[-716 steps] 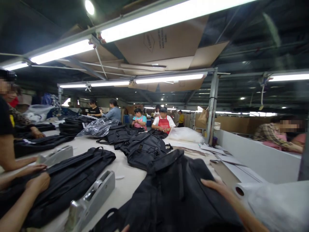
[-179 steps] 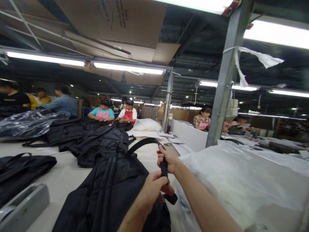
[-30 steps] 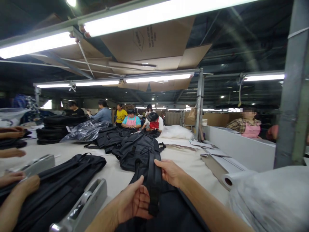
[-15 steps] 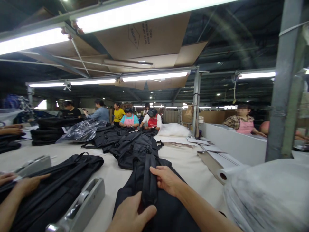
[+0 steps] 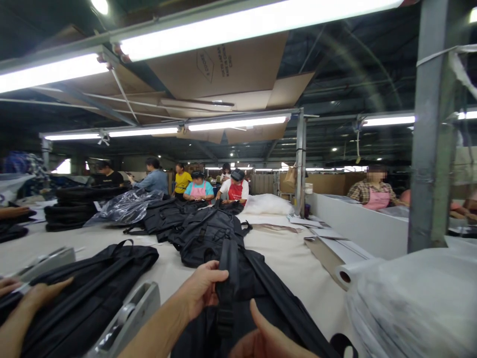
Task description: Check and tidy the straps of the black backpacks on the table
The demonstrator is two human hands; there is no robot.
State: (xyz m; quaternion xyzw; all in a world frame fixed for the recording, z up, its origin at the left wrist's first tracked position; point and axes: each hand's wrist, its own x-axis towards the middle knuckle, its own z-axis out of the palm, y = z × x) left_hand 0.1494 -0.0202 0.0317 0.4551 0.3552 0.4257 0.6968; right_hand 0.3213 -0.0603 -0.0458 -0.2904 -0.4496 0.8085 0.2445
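Observation:
A black backpack point(image 5: 261, 293) lies in front of me on the pale table. My left hand point(image 5: 206, 287) pinches one of its padded shoulder straps point(image 5: 228, 263) from the left side, thumb on top. Below that grip, a dark buckle point(image 5: 225, 318) hangs along the strap. My right hand point(image 5: 266, 338) is low over the bag, to the right of the buckle, thumb raised apart from the fingers. Its fingers are partly cut off by the frame's lower edge; I see nothing held in it.
More black backpacks point(image 5: 208, 231) lie beyond. A co-worker's hands point(image 5: 37, 293) rest on another black bag point(image 5: 108, 278) at left, beside a grey tape dispenser point(image 5: 137, 308). Clear plastic bags point(image 5: 417, 298), a white roll point(image 5: 357, 271) and a metal post point(image 5: 428, 149) stand right.
My left hand has moved up the strap and now pinches it higher. My right hand has let go of the strap's upper part and come down toward me.

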